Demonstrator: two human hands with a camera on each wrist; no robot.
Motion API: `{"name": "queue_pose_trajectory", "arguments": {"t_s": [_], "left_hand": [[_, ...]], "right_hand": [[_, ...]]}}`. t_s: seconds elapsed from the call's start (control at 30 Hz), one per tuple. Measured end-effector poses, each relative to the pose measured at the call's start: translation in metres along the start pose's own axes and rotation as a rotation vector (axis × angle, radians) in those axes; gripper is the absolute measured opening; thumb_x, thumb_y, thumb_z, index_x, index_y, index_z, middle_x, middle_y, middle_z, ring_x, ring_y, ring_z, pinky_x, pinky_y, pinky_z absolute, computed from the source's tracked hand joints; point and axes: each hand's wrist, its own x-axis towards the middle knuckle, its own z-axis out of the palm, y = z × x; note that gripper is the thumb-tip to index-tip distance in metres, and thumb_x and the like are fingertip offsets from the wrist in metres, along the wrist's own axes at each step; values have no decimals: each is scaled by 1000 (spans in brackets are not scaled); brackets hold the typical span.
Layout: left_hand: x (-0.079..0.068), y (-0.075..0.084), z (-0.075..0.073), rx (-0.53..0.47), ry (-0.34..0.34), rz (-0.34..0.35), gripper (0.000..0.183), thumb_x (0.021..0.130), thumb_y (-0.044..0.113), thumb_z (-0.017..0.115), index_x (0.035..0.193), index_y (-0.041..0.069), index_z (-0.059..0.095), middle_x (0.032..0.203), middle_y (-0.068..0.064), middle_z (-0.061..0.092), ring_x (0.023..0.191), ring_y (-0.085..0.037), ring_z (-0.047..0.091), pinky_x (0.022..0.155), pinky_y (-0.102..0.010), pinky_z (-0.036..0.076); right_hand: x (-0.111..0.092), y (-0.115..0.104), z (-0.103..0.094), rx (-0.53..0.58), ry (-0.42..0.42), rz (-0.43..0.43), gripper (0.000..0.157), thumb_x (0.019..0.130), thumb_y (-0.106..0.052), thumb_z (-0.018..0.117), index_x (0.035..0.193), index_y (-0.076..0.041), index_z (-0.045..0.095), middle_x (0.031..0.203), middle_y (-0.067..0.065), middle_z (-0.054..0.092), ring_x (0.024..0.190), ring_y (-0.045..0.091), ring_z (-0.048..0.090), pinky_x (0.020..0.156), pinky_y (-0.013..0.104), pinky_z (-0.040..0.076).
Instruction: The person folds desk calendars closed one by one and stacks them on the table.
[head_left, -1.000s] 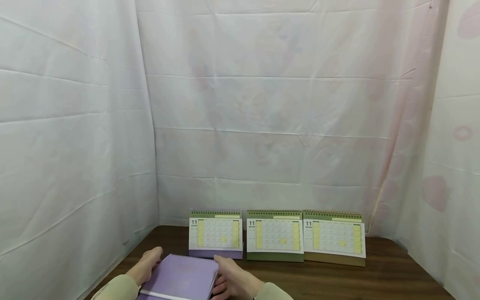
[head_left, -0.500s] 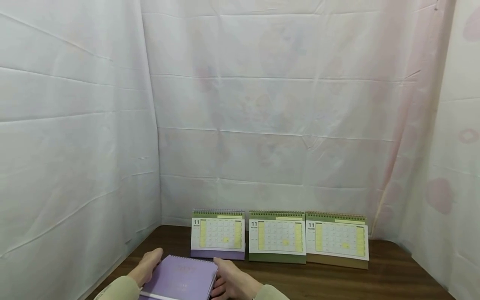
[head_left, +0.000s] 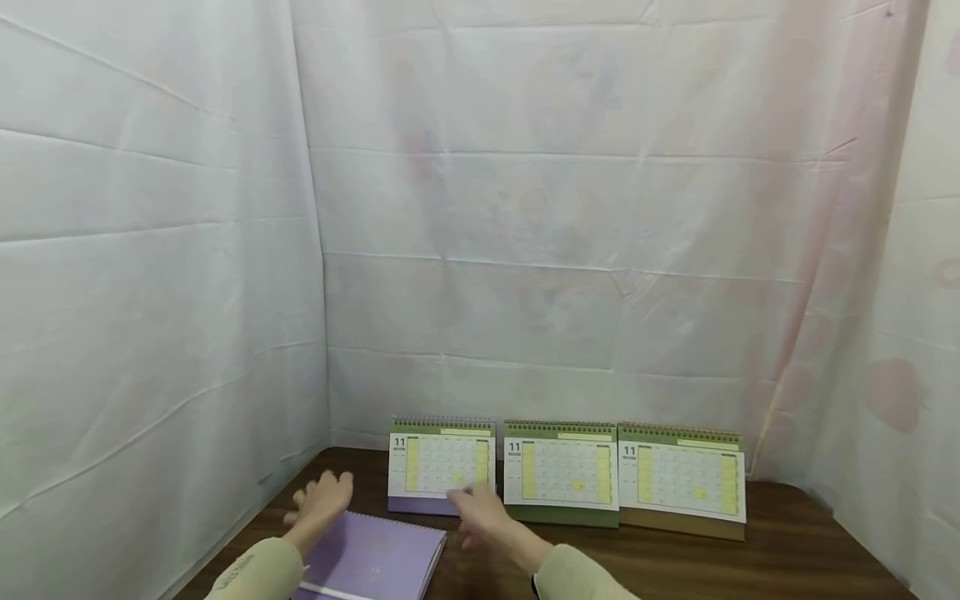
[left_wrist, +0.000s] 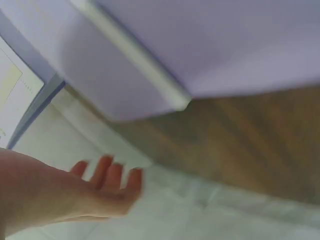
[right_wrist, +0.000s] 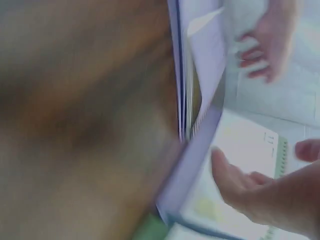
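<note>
Purple spiral-bound desk calendars [head_left: 375,554] lie flat at the front left of the table, a white strip [head_left: 333,592] across the cover. My left hand [head_left: 322,504] is raised over their left side with its fingers spread and holds nothing; in the left wrist view the hand [left_wrist: 107,190] is apart from the purple cover [left_wrist: 240,45]. My right hand [head_left: 483,518] holds nothing either, its fingers loosely bent. It overlaps the lower right corner of a standing purple-based calendar [head_left: 435,462]. The right wrist view shows page edges [right_wrist: 189,95] between the purple covers.
Beside the purple-based calendar stand a green-based calendar [head_left: 561,467] and a brown-based one [head_left: 681,475], in a row at the back of the dark wooden table [head_left: 660,571]. Pale cloth [head_left: 480,208] hangs behind the table and along both sides.
Both hands have let go of the sides of the lying purple calendars and lifted, moving forward. The left fingers have spread. The standing calendars sit slightly farther right in view.
</note>
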Motion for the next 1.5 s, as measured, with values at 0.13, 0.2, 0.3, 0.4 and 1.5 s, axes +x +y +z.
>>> {"name": "queue_pose_trajectory", "arguments": {"t_s": [0.13, 0.2, 0.3, 0.4, 1.5], "left_hand": [[21, 16, 9, 53, 118, 136, 75, 92, 56, 13, 132, -3, 33, 131, -31, 33, 118, -50, 21, 85, -66, 17], [27, 28, 12, 55, 164, 195, 75, 92, 58, 12, 133, -1, 33, 132, -28, 35, 121, -46, 24, 90, -64, 17], [34, 46, 16, 24, 196, 254, 74, 92, 58, 13, 135, 1, 32, 134, -26, 35, 124, -43, 26, 96, -63, 17], [38, 62, 22, -52, 192, 274, 71, 93, 55, 17, 136, 0, 30, 136, -26, 34, 126, -43, 27, 99, -61, 19], [50, 88, 45, -664, -6, -65, 75, 93, 54, 12, 139, -5, 25, 141, -26, 25, 128, -44, 22, 103, -56, 21]], "right_hand": [[12, -6, -17, -443, 135, -369, 58, 92, -40, 43, 129, 5, 41, 127, 21, 47, 118, 35, 44, 93, 49, 38], [21, -4, -24, -634, 212, -511, 59, 92, -41, 43, 133, 1, 38, 133, 18, 42, 123, 34, 39, 98, 48, 34], [34, -2, -33, -786, 298, -628, 60, 92, -41, 42, 136, -2, 34, 140, 17, 35, 129, 33, 32, 102, 47, 30], [44, -2, -39, -735, 278, -605, 63, 94, -43, 38, 141, -3, 26, 146, 16, 23, 135, 33, 20, 107, 47, 22], [76, -3, -60, 579, -32, 17, 68, 97, -44, 20, 142, -6, -14, 147, 18, -21, 134, 38, -17, 109, 51, -3]]}}
